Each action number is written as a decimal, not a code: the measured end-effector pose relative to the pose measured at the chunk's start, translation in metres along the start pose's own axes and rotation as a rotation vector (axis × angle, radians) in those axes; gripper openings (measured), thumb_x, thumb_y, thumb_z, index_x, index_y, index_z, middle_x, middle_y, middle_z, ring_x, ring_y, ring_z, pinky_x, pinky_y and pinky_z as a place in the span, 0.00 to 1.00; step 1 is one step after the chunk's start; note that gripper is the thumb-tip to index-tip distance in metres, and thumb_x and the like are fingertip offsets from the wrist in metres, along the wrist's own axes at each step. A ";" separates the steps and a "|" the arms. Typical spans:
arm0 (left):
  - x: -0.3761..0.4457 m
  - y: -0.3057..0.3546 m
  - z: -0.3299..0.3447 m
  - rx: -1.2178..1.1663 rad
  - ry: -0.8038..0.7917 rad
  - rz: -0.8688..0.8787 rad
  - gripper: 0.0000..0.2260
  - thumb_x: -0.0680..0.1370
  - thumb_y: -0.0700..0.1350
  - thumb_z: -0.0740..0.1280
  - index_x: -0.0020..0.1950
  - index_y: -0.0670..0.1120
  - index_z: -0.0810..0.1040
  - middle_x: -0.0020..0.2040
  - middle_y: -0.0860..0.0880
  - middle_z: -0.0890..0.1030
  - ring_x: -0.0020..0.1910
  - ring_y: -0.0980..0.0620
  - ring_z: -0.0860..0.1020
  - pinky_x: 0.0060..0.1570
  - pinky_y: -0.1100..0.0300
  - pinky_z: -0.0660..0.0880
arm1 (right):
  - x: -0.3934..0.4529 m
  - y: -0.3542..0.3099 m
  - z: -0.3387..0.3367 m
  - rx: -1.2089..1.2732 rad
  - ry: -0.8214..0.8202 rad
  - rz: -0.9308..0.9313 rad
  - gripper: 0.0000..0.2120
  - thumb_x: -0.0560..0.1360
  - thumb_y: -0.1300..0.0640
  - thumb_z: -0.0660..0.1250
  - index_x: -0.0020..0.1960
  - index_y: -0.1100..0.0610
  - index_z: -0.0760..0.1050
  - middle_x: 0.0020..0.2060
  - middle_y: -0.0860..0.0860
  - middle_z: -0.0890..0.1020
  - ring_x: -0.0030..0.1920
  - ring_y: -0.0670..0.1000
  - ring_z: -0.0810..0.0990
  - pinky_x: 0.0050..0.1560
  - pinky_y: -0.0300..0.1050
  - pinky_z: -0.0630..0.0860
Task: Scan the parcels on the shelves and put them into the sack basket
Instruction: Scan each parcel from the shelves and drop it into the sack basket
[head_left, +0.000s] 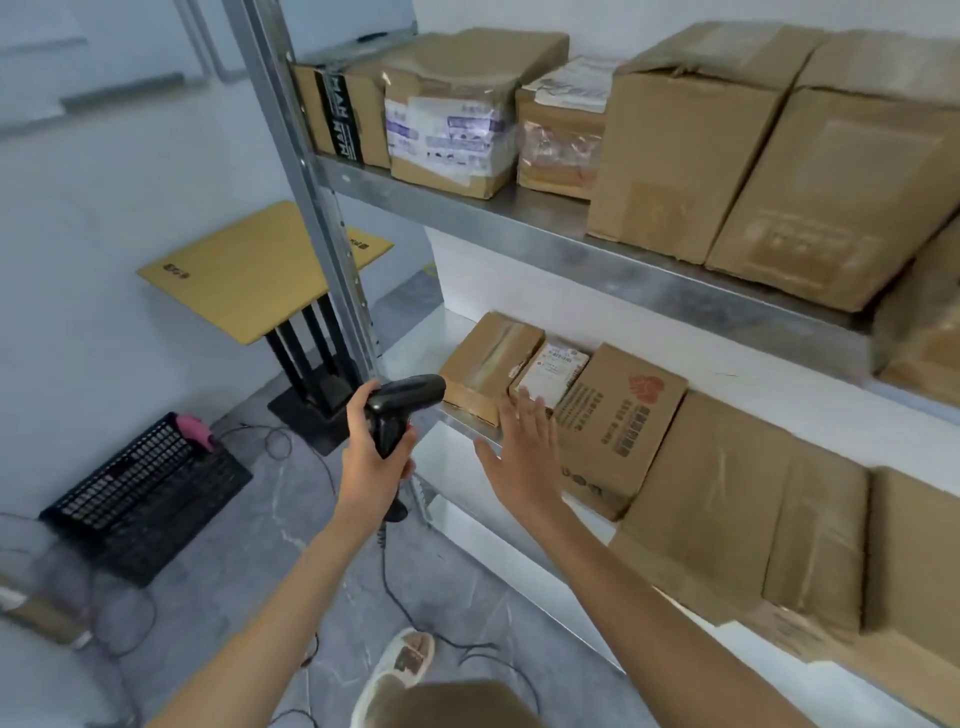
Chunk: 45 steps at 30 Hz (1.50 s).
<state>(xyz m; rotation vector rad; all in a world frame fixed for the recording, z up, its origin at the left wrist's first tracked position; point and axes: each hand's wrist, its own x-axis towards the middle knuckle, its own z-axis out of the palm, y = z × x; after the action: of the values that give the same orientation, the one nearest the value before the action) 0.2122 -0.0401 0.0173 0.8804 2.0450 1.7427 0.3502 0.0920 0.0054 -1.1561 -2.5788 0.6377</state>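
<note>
My left hand (371, 449) grips the handle of a black barcode scanner (400, 408), whose head points toward the lower shelf. My right hand (522, 449) is spread with straight fingers just in front of the lower shelf, near a small parcel with a white label (553, 376) and a brown box with red print (618, 426); I cannot tell whether it touches them. A plain brown box (488, 358) stands at the left end of that shelf. Several more cardboard parcels fill the upper shelf (649, 260).
A metal shelf upright (306, 171) stands left of the parcels. On the floor at the left lies a black plastic crate (140, 493) with a pink tool. A yellow-topped stand (249, 265) is behind. Cables trail over the grey floor. My slipper (400, 670) shows below.
</note>
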 end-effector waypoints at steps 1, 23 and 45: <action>0.018 -0.009 0.002 -0.007 -0.026 -0.012 0.29 0.81 0.36 0.67 0.71 0.64 0.61 0.49 0.59 0.82 0.28 0.54 0.78 0.32 0.62 0.78 | 0.011 -0.001 0.008 -0.005 0.010 0.025 0.33 0.83 0.43 0.56 0.82 0.51 0.46 0.82 0.55 0.45 0.81 0.58 0.41 0.79 0.54 0.39; 0.200 -0.084 0.002 -0.168 -0.366 -0.127 0.29 0.81 0.34 0.67 0.72 0.59 0.60 0.53 0.41 0.80 0.30 0.49 0.79 0.37 0.58 0.79 | 0.161 -0.059 0.107 -0.288 -0.037 0.539 0.38 0.80 0.34 0.53 0.82 0.50 0.43 0.81 0.60 0.42 0.78 0.71 0.37 0.76 0.68 0.36; 0.209 -0.090 -0.007 -0.208 -0.288 -0.204 0.31 0.81 0.36 0.68 0.76 0.58 0.58 0.52 0.45 0.80 0.30 0.51 0.81 0.39 0.59 0.81 | 0.161 -0.071 0.113 -0.130 0.101 0.649 0.37 0.81 0.33 0.49 0.82 0.51 0.44 0.81 0.62 0.48 0.80 0.67 0.44 0.76 0.66 0.45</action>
<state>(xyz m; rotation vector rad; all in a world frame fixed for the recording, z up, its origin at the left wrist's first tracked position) 0.0265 0.0796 -0.0369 0.7763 1.6732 1.5808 0.1547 0.1388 -0.0519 -2.0352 -2.1620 0.5109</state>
